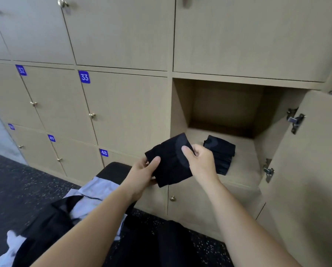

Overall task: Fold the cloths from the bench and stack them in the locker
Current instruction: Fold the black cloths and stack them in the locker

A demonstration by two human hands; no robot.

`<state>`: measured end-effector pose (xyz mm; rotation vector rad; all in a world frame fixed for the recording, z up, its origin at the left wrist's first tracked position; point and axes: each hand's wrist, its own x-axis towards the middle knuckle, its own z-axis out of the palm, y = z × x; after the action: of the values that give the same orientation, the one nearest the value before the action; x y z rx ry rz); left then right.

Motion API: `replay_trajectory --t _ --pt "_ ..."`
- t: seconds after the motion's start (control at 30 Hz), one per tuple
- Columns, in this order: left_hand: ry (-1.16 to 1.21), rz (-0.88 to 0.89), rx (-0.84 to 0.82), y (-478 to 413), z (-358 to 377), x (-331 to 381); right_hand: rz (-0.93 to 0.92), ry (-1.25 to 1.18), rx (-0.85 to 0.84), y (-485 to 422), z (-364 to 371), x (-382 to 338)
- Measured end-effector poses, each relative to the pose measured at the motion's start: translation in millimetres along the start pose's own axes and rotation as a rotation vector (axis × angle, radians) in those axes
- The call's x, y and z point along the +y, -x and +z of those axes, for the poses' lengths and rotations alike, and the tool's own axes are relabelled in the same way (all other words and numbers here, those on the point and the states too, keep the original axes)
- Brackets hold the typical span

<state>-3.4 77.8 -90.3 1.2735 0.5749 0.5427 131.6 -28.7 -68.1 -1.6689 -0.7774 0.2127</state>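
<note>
from the head camera we see our left hand (142,175) gripping the left edge of a folded black cloth (171,166), thumb on top and fingers beneath, while our right hand (200,161) pinches its right edge. we hold it in the air just before the open locker (180,108), its door (305,180) swung out to the right. a stack of black cloths (221,154) lies on the locker floor. loose cloths (93,191), pale blue and black, lie heaped on the bench (114,169) below our left arm.

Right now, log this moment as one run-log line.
left hand: grips folded black cloth | right hand: pinches same cloth | locker: open, dark folded stack inside | bench: more cloths waiting
</note>
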Motion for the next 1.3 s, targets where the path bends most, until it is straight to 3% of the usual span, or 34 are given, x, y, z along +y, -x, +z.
replay_trajectory --t 0.17,0.37,0.67,0.9,1.3 --pt "-0.175 0.128 0.216 -15.1 26.8 2.4 0.034 0.006 0.005 -8.0 -15.6 17.0" --pt "-0.244 0.021 0.055 -36.9 49.6 -2.8 0.107 -0.045 0.153 -21.5 -33.2 44.5" --pt "-0.444 0.014 0.098 -95.4 107.3 -19.4 0.188 0.239 0.330 -46.8 -83.9 88.6" --pt "-0.445 -0.020 0.035 -151.9 140.3 -35.5 0.291 0.298 0.306 -90.0 -108.6 126.5" --pt "-0.446 0.002 -0.082 -266.2 183.1 -18.0 0.405 0.107 0.312 -201.8 -131.4 161.0"
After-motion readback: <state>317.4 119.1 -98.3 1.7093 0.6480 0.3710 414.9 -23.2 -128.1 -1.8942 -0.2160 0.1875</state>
